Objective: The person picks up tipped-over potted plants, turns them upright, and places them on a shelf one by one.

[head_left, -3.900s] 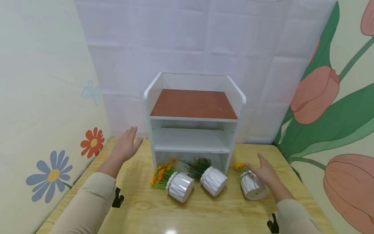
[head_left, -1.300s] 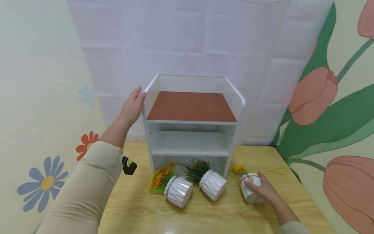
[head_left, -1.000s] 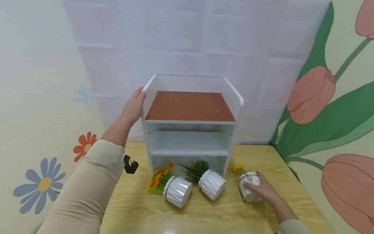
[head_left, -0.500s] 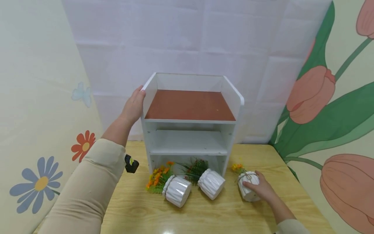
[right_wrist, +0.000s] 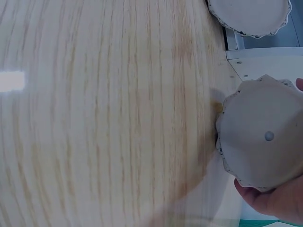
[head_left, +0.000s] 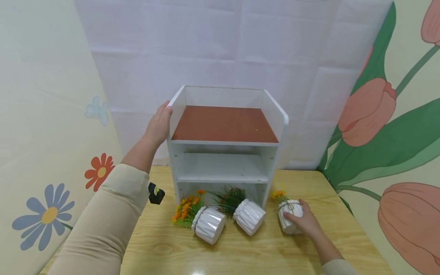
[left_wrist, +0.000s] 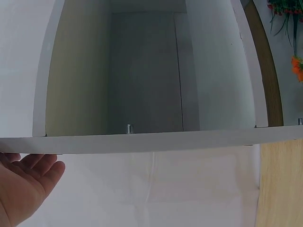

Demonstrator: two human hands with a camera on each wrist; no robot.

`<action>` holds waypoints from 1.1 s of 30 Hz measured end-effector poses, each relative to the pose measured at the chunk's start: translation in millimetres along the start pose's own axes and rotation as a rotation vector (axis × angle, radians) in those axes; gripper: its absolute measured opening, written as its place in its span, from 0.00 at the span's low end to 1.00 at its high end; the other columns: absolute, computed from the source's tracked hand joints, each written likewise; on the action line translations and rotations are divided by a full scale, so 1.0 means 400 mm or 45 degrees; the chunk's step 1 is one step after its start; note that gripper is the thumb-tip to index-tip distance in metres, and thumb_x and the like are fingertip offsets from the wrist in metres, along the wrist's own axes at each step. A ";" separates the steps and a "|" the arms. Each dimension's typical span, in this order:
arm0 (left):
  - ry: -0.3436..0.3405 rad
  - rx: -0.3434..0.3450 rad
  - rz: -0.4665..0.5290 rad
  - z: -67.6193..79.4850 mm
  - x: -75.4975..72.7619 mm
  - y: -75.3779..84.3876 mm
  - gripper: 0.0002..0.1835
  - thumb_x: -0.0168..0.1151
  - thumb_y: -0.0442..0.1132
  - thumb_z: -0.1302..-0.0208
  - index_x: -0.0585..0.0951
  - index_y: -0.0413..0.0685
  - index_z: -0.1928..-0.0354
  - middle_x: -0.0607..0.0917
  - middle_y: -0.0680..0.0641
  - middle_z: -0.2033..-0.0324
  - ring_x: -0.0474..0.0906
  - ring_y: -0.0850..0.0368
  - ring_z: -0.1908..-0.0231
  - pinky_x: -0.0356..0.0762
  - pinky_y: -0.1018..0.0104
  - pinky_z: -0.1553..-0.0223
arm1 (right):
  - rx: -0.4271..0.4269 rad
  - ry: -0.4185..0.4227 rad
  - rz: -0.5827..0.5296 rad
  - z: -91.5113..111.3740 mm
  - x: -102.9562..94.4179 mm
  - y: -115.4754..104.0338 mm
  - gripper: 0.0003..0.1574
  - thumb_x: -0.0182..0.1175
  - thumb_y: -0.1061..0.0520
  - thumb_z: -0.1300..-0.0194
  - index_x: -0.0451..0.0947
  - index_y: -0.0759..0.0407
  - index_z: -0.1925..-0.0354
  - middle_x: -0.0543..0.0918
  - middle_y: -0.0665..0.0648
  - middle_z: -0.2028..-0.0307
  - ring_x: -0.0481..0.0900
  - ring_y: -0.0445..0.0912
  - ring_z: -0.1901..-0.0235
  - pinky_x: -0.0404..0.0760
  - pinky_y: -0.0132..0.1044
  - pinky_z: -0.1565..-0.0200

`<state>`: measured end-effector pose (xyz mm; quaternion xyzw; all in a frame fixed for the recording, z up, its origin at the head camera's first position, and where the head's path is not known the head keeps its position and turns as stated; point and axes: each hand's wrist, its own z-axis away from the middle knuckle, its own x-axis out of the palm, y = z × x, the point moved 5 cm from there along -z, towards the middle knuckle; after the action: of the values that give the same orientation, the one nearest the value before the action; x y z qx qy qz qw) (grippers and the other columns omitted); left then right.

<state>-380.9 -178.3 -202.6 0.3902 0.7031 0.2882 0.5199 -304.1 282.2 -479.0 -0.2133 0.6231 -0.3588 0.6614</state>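
My left hand (head_left: 158, 126) lies with extended fingers against the upper left side of a white shelf unit (head_left: 222, 181). In the left wrist view, its fingertips touch the outer face of the side panel (left_wrist: 142, 143). Over on the right, my right hand (head_left: 307, 223) grips a white ribbed flowerpot (head_left: 287, 227) with thumb and fingers on either side. That pot is tilted, with twine round its neck and yellow-orange flowers (head_left: 279, 194) pointing toward the shelf. The right wrist view shows its scalloped base (right_wrist: 258, 142), with part of my hand (right_wrist: 279, 201) along the edge.
Two more white pots lie on their sides before the shelf: one with orange flowers (head_left: 209, 225), one with dark green leaves and red buds (head_left: 249, 217). The shelf has a brown top board (head_left: 225, 124). The wooden table (head_left: 247, 256) meets a flower-printed cloth (head_left: 409, 152) at right.
My left hand has moved up and right onto the shelf's side. My right hand has closed round the right-hand pot, which has lately shifted slightly left and away from me.
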 end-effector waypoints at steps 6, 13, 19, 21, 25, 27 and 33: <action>-0.007 -0.011 -0.002 0.004 0.001 -0.002 0.34 0.20 0.59 0.25 0.41 0.58 0.21 0.60 0.36 0.28 0.59 0.35 0.30 0.56 0.32 0.33 | -0.035 0.047 -0.024 0.002 0.006 -0.002 0.63 0.66 0.41 0.40 0.42 0.71 0.26 0.58 0.80 0.32 0.60 0.72 0.34 0.61 0.64 0.33; 0.004 -0.013 0.011 0.008 -0.002 -0.001 0.34 0.21 0.58 0.25 0.42 0.58 0.21 0.60 0.36 0.27 0.58 0.35 0.30 0.55 0.33 0.32 | -0.088 0.143 -0.058 0.004 0.013 0.002 0.65 0.67 0.38 0.43 0.45 0.71 0.27 0.60 0.80 0.33 0.61 0.73 0.36 0.63 0.67 0.37; 0.010 -0.007 0.003 0.011 -0.006 0.000 0.34 0.21 0.58 0.25 0.42 0.57 0.21 0.59 0.36 0.27 0.58 0.35 0.30 0.54 0.33 0.31 | -0.068 0.125 -0.112 0.011 0.022 -0.007 0.64 0.66 0.43 0.40 0.39 0.68 0.24 0.54 0.77 0.29 0.58 0.71 0.33 0.59 0.65 0.33; 0.010 -0.006 0.000 0.012 -0.007 -0.002 0.34 0.21 0.58 0.25 0.42 0.57 0.21 0.59 0.35 0.27 0.58 0.35 0.30 0.54 0.32 0.32 | -0.070 0.128 -0.112 0.010 0.025 -0.007 0.63 0.66 0.45 0.39 0.38 0.67 0.24 0.53 0.77 0.29 0.57 0.71 0.32 0.58 0.64 0.32; 0.007 0.000 0.014 0.011 -0.005 -0.002 0.34 0.20 0.58 0.25 0.42 0.56 0.21 0.60 0.35 0.28 0.59 0.35 0.31 0.55 0.32 0.32 | -0.076 0.155 -0.114 0.008 0.030 0.000 0.63 0.66 0.45 0.39 0.38 0.67 0.24 0.53 0.76 0.29 0.56 0.70 0.32 0.57 0.64 0.32; 0.006 0.008 0.024 0.011 -0.003 -0.001 0.34 0.20 0.57 0.25 0.42 0.56 0.21 0.60 0.35 0.28 0.59 0.35 0.31 0.55 0.32 0.32 | -0.080 0.168 -0.116 0.009 0.032 0.004 0.63 0.66 0.44 0.39 0.38 0.66 0.24 0.52 0.76 0.28 0.55 0.70 0.31 0.57 0.64 0.31; -0.015 0.000 0.019 0.010 0.001 -0.002 0.34 0.20 0.57 0.25 0.41 0.56 0.21 0.60 0.35 0.28 0.59 0.35 0.31 0.55 0.32 0.32 | -0.113 0.216 -0.146 0.020 0.038 0.014 0.64 0.67 0.45 0.39 0.37 0.64 0.23 0.52 0.77 0.29 0.56 0.69 0.32 0.59 0.64 0.32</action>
<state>-377.3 -178.3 -204.7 0.3971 0.6971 0.2899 0.5219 -295.6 273.2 -492.0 -0.2465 0.6790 -0.3847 0.5746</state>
